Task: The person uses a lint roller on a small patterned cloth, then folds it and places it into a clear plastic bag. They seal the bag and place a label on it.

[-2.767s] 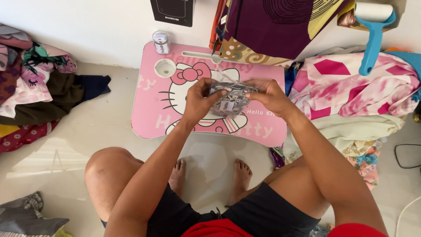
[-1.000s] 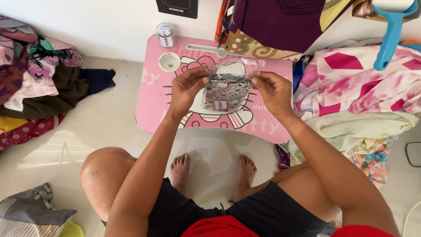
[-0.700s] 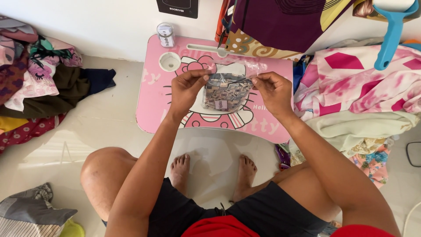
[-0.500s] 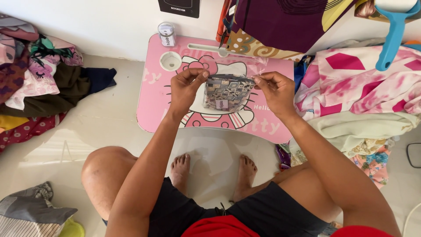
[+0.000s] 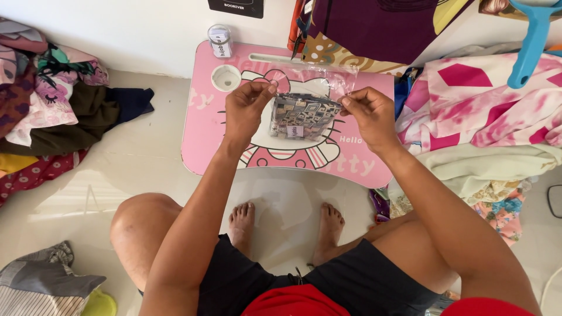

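I hold a clear plastic bag point(image 5: 316, 79) with a folded grey patterned cloth point(image 5: 303, 116) inside it, lifted a little above a pink cartoon lap table point(image 5: 205, 140). My left hand point(image 5: 246, 111) pinches the bag's upper left edge. My right hand point(image 5: 370, 116) pinches its upper right edge. The bag's open flap stands up between my fingers, and the cloth hangs below them.
A small clear jar point(image 5: 220, 41) stands at the table's back left, by a round cup hole point(image 5: 226, 77). Piles of coloured clothes point(image 5: 47, 111) lie left; pink and cream fabrics point(image 5: 486, 111) lie right. A blue handle point(image 5: 530, 41) is at the top right.
The bag was low on the table and clutched in both hands; it now hangs lifted, held by its top corners with my hands spread apart.
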